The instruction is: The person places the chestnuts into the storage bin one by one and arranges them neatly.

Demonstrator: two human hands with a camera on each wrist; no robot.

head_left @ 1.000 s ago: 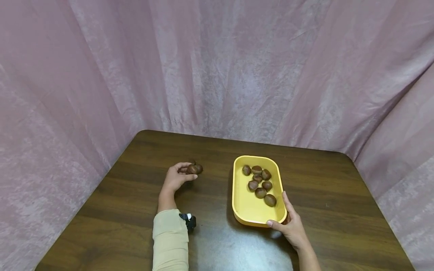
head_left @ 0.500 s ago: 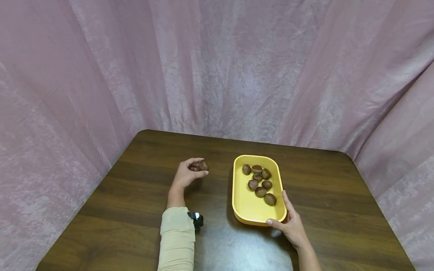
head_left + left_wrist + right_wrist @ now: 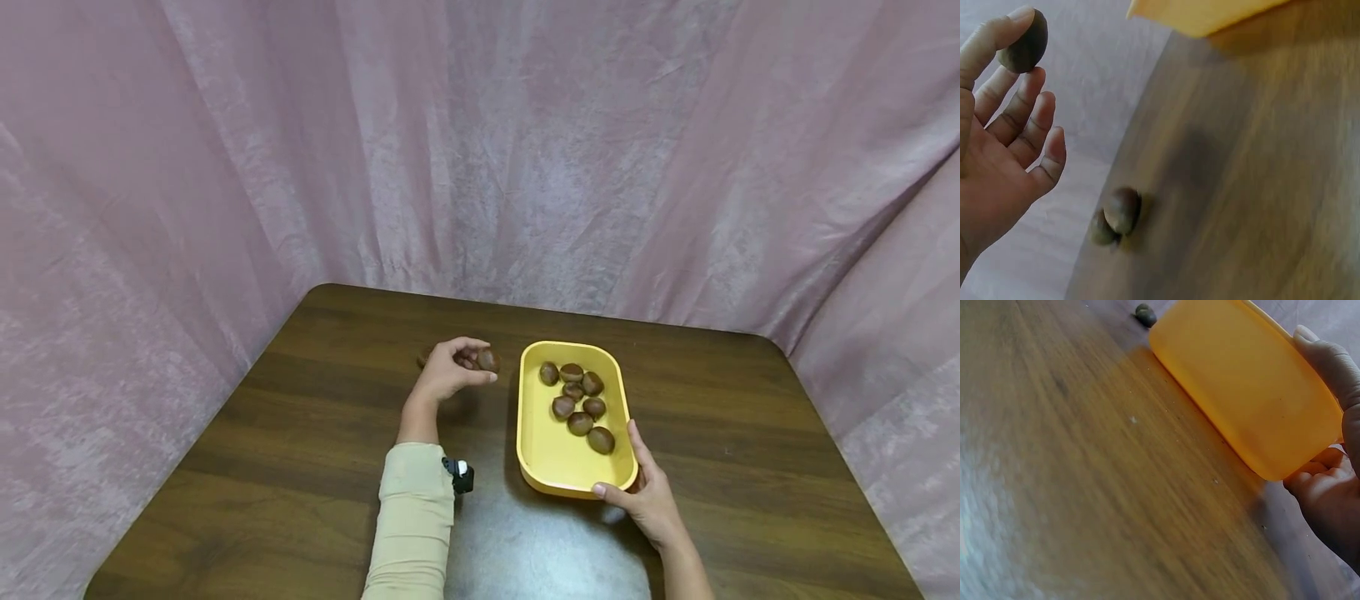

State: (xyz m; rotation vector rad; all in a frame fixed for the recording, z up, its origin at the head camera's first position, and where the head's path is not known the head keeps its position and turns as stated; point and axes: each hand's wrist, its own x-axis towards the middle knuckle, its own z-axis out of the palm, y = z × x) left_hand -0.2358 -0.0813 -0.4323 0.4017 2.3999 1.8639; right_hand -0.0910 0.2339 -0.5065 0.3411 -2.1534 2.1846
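Observation:
Left of the container, my left hand (image 3: 444, 377) pinches a brown chestnut (image 3: 488, 360) between thumb and fingertips. The left wrist view shows this chestnut (image 3: 1027, 45) up off the table, the remaining fingers loosely bent below it. Two more chestnuts (image 3: 1122, 211) lie together on the table; in the head view my left hand mostly hides them. A yellow rectangular container (image 3: 555, 458) holds several chestnuts (image 3: 580, 423), gathered toward its far and right side. My right hand (image 3: 652, 507) grips its near right corner, thumb on the rim and fingers along the outer wall (image 3: 1241, 387).
A dark brown wooden table (image 3: 757, 467) with rounded far corners carries everything. Behind it and at both sides hangs a pink velvety curtain (image 3: 525, 167). A small black device (image 3: 460, 476) sits at my left wrist over the beige sleeve (image 3: 412, 508).
My left hand has lifted a chestnut away from the others and carried it right, toward the container. The right hand and the container have stayed in place.

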